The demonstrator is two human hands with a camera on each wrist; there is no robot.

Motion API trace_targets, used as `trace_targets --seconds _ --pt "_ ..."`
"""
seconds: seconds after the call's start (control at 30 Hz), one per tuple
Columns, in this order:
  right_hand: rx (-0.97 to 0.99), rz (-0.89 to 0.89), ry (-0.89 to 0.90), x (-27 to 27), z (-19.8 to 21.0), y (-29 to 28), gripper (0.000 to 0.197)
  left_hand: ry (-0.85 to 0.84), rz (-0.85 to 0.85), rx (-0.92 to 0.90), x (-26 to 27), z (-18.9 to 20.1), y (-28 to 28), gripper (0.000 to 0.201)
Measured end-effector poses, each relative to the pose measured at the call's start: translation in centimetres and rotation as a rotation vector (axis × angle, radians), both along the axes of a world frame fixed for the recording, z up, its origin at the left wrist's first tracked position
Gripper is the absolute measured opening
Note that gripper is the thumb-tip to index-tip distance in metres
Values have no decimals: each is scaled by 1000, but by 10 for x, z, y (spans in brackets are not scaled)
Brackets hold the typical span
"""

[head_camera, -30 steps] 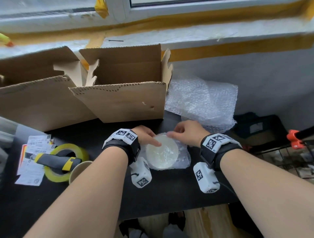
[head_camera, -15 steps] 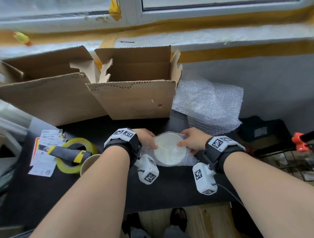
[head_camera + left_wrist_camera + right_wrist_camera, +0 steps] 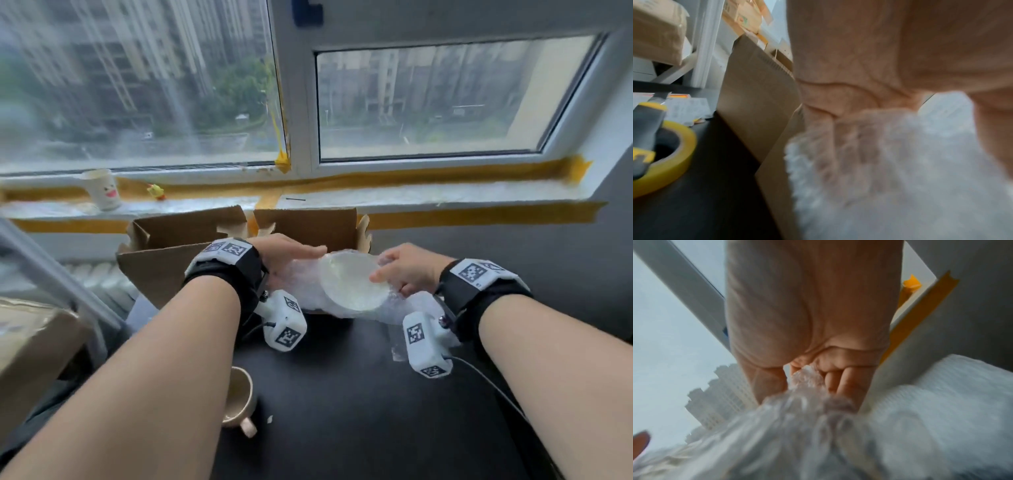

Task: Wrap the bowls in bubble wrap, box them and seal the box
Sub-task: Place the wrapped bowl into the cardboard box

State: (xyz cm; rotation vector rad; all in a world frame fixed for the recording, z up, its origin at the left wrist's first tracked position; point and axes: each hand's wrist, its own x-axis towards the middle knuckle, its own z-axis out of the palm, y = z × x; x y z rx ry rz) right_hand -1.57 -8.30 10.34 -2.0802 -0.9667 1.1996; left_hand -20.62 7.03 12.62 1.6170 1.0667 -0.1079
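A wide window point(image 3: 428, 99) with yellow masking tape along its sill looks out on blurred tower blocks, and below it a black bench point(image 3: 342, 394) carries the work. At the back of the bench stands an open corrugated cardboard box point(image 3: 164, 270), its flaps up and one edge perforated. In front of the box, lifted clear of the bench, is the wrapped bowl point(image 3: 352, 286): a pale, round, shallow dish shown bottom-side toward the head camera, cloaked in soft, crinkled, translucent bubble wrap point(image 3: 397, 308). The left hand point(image 3: 284, 257) lies along its far-left side with fingers fairly straight, pressing the wrap against the bowl. The right hand point(image 3: 404, 270) has its fingers curled, pinching a gathered bunch of wrap at the bowl's right edge. The wrap looks loose and untaped, so in my judgement it could unfold, or the smooth bowl could slide out, as it is tipped over the box edge. Near the bench's front edge lies a beige ceramic mug point(image 3: 238, 401). To the left sits a glossy roll of yellow tape point(image 3: 668, 155) with a grey-and-yellow utility knife point(image 3: 645, 133) across it.
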Motion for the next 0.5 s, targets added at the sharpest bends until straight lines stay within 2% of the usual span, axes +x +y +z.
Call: trace_targets --seconds 0.07,0.13,0.2,0.27,0.4,0.5 --pt "61 -63 -9 7 20 10 10 -64 160 169 5 15 15 66" --pt "128 -170 -13 12 36 21 17 -118 259 375 9 24 26 50" --pt "176 -252 -64 14 47 33 19 -3 193 583 13 25 35 27" --pt "203 -299 -147 14 48 47 16 182 84 695 19 17 42 19" --pt "173 -316 -371 11 37 70 12 410 -24 706 28 -13 61 20" --pt "167 -306 -415 6 30 77 15 491 -78 640 29 -27 67 20"
